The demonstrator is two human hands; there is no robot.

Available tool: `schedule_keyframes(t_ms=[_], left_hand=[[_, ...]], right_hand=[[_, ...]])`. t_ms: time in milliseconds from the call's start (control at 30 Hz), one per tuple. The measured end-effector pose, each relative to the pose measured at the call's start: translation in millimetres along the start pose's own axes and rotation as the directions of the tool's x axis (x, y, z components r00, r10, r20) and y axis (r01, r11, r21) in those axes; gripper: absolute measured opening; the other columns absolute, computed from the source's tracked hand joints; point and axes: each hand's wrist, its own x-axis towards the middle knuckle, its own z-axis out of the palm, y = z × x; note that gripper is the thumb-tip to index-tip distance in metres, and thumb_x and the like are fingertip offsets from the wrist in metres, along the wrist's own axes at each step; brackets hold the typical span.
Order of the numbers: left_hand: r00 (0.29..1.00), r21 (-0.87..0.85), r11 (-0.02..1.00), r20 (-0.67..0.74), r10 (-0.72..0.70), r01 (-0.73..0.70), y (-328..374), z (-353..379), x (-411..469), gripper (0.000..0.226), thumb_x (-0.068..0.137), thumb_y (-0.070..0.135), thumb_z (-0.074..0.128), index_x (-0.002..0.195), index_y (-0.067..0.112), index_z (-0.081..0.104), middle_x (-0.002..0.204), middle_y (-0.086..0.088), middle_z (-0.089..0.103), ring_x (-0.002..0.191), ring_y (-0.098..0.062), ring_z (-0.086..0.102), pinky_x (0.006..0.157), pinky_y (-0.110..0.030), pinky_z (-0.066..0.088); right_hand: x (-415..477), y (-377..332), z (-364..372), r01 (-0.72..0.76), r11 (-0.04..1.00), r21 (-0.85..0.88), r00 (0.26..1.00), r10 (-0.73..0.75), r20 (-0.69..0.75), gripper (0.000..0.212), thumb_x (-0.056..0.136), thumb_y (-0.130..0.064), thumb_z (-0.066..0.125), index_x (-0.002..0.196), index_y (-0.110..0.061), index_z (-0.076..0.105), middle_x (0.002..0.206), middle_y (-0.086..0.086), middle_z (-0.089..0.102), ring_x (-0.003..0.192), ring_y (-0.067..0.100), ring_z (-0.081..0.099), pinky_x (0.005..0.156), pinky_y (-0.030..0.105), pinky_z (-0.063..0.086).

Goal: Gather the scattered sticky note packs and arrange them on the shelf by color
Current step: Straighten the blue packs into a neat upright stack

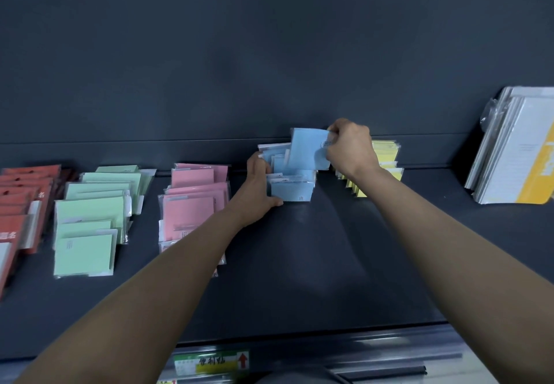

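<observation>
a flat, square blue pack, sealed in glossy clear film, is being pinched at its right edge by the right hand, the fingers curled tightly over that edge. the pack is being held upright and slightly tilted, just above and behind the blue pile at the rear of the shelf. the pile itself is being gripped from its left side by the left hand, the thumb laid along the lower front corner and the fingers wrapped behind. both bare forearms are being stretched forward over the shelf.

the matte, dark grey shelf is being used as a flat bed for overlapping rows of film-wrapped paper squares. the red packs are being shown at the far left, then the green packs, then the pink packs. the yellow packs are being partly hidden just behind the right wrist. well apart at the far right, a stack of white and yellow notebooks is being leaned against the back panel. a glossy price label with a red arrow is being carried on the front rail.
</observation>
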Motion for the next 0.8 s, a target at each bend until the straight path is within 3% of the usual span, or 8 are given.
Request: schedule_keyframes(t_ms=[200,333,433,533,600,700,767,800], left_hand=[[1.000,-0.063,0.998,-0.023,-0.001,0.000,-1.4,3.7,1.3,0.063,0.072,0.007,0.075,0.104,0.017,0.022,0.132,-0.001,0.020,0.104,-0.013,0.042,0.084,-0.019,0.039],[0.999,-0.271,0.962,-0.028,-0.038,0.029,0.4,7.0,2.7,0.094,0.067,0.005,0.077,0.131,0.026,0.011,0.138,-0.002,0.018,0.125,-0.013,0.034,0.098,-0.022,0.038],[0.998,-0.341,0.938,-0.012,-0.068,0.060,5.8,10.0,5.8,0.126,0.065,0.002,0.080,0.144,0.030,-0.014,0.146,0.002,0.008,0.130,-0.004,0.022,0.102,-0.017,0.028],[0.994,-0.360,0.928,-0.005,-0.108,0.099,8.5,12.1,9.3,0.130,0.066,0.001,0.079,0.144,0.029,-0.020,0.147,0.002,0.008,0.130,-0.004,0.021,0.101,-0.018,0.027],[0.992,-0.366,0.924,-0.007,-0.126,0.115,7.3,13.0,11.5,0.130,0.065,0.001,0.080,0.144,0.027,-0.020,0.147,0.002,0.008,0.134,-0.007,0.020,0.103,-0.019,0.027],[0.989,-0.370,0.919,0.001,-0.149,0.139,3.7,13.4,13.2,0.132,0.064,0.003,0.081,0.144,0.026,-0.022,0.151,0.002,0.006,0.138,-0.010,0.017,0.105,-0.022,0.027],[0.983,-0.385,0.906,0.018,-0.183,0.176,1.3,12.9,14.3,0.135,0.063,0.005,0.082,0.144,0.026,-0.024,0.153,0.002,0.006,0.139,-0.012,0.019,0.109,-0.026,0.028],[0.978,-0.398,0.894,0.030,-0.208,0.203,0.6,12.6,14.9,0.136,0.062,0.006,0.083,0.144,0.026,-0.024,0.153,0.002,0.009,0.139,-0.013,0.023,0.110,-0.030,0.030]], right_hand=[[-6.9,-3.0,12.8,0.039,0.996,-0.075,0.976,-0.022,0.218,0.021,0.085,-0.005,0.046,0.088,-0.012,0.065,0.084,0.010,0.060,0.081,0.032,0.058,0.070,0.033,0.051],[-5.6,1.5,16.2,-0.149,0.969,0.195,0.965,0.099,0.244,0.018,0.087,-0.002,0.047,0.077,-0.008,0.061,0.076,0.007,0.064,0.077,0.030,0.069,0.077,0.042,0.058],[-4.7,3.6,21.6,-0.267,0.914,0.305,0.935,0.169,0.312,0.017,0.089,-0.006,0.056,0.073,-0.004,0.062,0.074,0.012,0.064,0.068,0.025,0.067,0.077,0.042,0.059],[-1.6,5.4,30.9,-0.271,0.927,0.258,0.946,0.208,0.248,0.025,0.094,-0.023,0.053,0.084,-0.002,0.060,0.077,0.010,0.060,0.080,0.025,0.063,0.080,0.036,0.054],[-0.1,5.3,38.8,-0.270,0.944,0.188,0.949,0.228,0.216,0.030,0.094,-0.040,0.047,0.089,-0.011,0.045,0.085,0.007,0.049,0.086,0.019,0.047,0.072,0.030,0.041],[1.2,6.7,52.2,-0.357,0.891,0.280,0.919,0.281,0.277,0.044,0.084,-0.063,0.048,0.076,-0.024,0.028,0.076,-0.003,0.034,0.064,0.014,0.037,0.052,0.027,0.030],[0.0,5.5,53.1,-0.401,0.819,0.411,0.912,0.313,0.267,0.045,0.080,-0.065,0.054,0.082,-0.022,0.038,0.081,-0.003,0.041,0.070,0.011,0.046,0.063,0.028,0.043],[-0.4,5.8,53.9,-0.433,0.760,0.484,0.900,0.340,0.271,0.057,0.078,-0.064,0.058,0.107,-0.017,0.043,0.098,0.001,0.050,0.089,0.014,0.054,0.081,0.033,0.050]])
